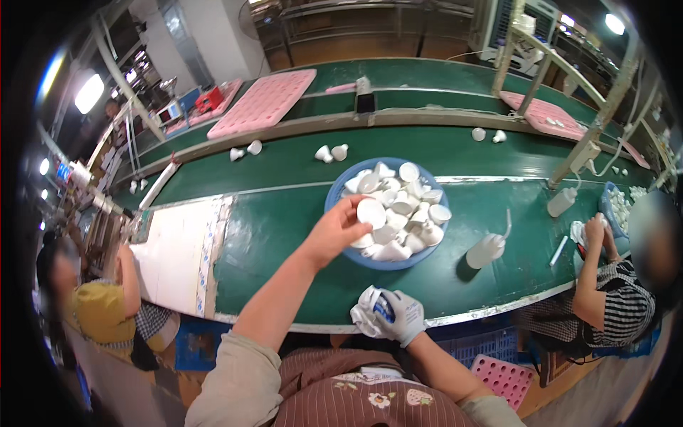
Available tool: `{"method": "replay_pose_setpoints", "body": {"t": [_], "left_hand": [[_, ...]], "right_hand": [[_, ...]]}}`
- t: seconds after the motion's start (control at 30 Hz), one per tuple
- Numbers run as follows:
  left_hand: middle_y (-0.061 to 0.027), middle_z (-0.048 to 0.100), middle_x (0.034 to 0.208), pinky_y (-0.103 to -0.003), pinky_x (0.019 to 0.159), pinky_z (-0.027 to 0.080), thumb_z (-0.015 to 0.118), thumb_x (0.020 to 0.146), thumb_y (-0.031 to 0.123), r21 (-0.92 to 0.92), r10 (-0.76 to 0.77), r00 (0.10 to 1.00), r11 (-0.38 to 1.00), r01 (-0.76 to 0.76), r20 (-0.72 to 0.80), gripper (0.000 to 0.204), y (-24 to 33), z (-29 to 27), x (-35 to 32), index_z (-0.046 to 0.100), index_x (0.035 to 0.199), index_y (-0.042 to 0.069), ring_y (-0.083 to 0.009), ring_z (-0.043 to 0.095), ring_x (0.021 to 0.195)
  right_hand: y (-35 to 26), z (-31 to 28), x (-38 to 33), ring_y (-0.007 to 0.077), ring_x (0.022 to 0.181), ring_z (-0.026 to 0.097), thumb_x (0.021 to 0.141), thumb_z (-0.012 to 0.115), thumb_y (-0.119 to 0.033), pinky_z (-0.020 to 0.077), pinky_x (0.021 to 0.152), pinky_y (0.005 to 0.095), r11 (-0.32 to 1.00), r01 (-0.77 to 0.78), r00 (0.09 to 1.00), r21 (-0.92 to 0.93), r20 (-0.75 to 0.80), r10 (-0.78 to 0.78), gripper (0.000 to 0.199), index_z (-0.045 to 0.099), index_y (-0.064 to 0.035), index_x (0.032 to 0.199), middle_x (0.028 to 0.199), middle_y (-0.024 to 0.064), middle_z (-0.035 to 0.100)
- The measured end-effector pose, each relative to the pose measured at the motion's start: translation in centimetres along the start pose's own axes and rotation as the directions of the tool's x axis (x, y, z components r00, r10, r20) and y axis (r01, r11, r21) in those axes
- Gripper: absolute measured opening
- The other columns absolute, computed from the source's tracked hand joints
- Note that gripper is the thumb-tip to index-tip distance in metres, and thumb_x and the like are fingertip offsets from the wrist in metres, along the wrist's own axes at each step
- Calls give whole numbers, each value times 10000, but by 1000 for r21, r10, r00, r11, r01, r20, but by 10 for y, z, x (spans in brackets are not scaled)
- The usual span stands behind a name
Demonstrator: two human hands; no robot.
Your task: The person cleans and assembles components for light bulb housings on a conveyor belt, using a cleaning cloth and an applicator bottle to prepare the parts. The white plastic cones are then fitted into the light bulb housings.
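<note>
My bare left hand pinches a white bulb-shaped piece with a round, flat face, over the left side of a blue basin. Heaped in the basin are several similar white bulb-shaped pieces, some with narrow necks showing. My right hand wears a pale glove and is closed on a crumpled white cloth at the table's near edge. A blue patch shows between glove and cloth; I cannot tell what it is. Right of the basin stands a white squeeze bottle with a thin bent spout.
A green conveyor belt beyond the table carries pairs of white pieces. Pink perforated trays lie farther back. A white board covers the table at left. Co-workers sit on both sides; the right one's hands work near another blue basin.
</note>
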State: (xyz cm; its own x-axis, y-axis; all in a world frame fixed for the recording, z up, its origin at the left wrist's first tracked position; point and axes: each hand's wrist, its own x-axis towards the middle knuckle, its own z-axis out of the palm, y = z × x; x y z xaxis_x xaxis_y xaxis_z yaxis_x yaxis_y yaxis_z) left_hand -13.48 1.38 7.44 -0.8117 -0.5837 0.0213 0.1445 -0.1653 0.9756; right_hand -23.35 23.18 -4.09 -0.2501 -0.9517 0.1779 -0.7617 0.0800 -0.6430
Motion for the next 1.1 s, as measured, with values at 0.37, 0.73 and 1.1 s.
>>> {"method": "replay_pose_setpoints", "body": {"t": [0.37,0.73,1.1], "left_hand": [[-104,651,1158,-366,898,513,777,777,95,522,-309,895,730,440,-323,491,-116,9,-167,573,1222,70,-219,652,1025],[-246,679,939,-492,797,524,718,769,167,628,-59,949,737,251,-310,377,-141,21,-151,597,1112,67,-455,634,907],[-192,659,1177,-367,912,515,762,807,255,697,-400,895,585,413,-195,485,-130,14,-151,605,1201,21,-300,645,1089]], "right_hand": [[-62,-4,15,364,985,611,790,731,-230,510,868,438,981,145,986,129,-99,-133,327,689,-122,1096,1092,135,629],[-53,45,45,413,1005,627,919,622,-312,515,876,462,988,-148,989,31,22,147,323,662,-121,1177,1120,196,638],[-78,43,61,377,965,644,873,675,-244,520,828,447,990,-137,990,-18,15,137,364,633,-110,1210,1094,183,633]]}}
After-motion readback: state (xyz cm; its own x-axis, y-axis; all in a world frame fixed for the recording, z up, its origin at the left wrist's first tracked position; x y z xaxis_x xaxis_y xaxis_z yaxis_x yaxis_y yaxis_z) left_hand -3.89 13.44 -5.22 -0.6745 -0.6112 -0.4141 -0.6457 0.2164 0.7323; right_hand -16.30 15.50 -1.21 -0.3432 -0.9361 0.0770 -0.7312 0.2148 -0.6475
